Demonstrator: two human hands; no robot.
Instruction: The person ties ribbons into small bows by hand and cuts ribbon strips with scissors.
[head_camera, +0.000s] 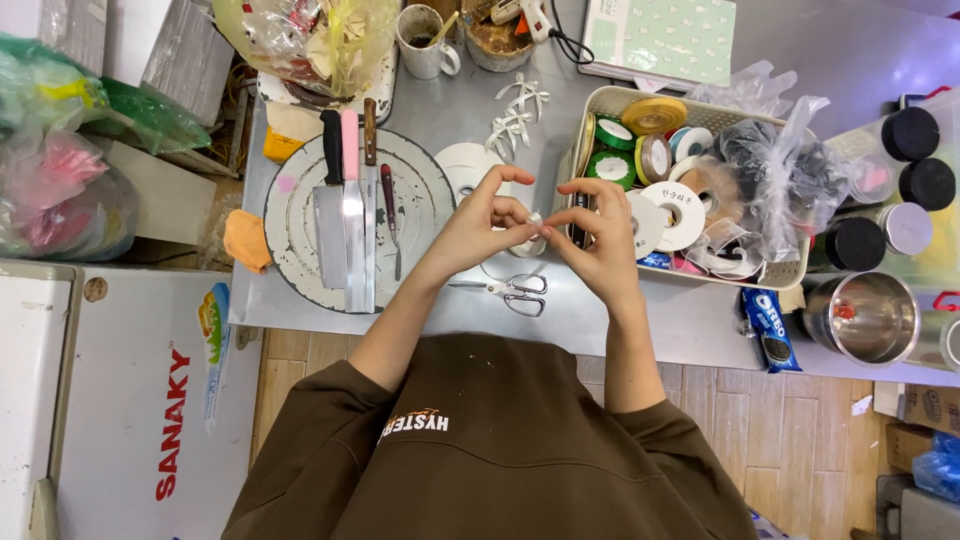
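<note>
Both thumbs and forefingers pinch a small white ribbon (533, 222) between the left hand (485, 215) and right hand (600, 225), above the scissors (512, 291); the loop probably needs even, gentle tension, held over the table (620, 320)

Brown sweatshirt, sleeves pushed up to the elbows, pale lettering on the chest, bare forearms

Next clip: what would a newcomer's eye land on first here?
At the centre, the left hand and right hand pinch a small piece of white ribbon between their fingers, above silver scissors lying on the grey metal table. To the left, knives lie on a round white turntable; to the right, a cream plastic basket holds coloured ribbon rolls.
</note>
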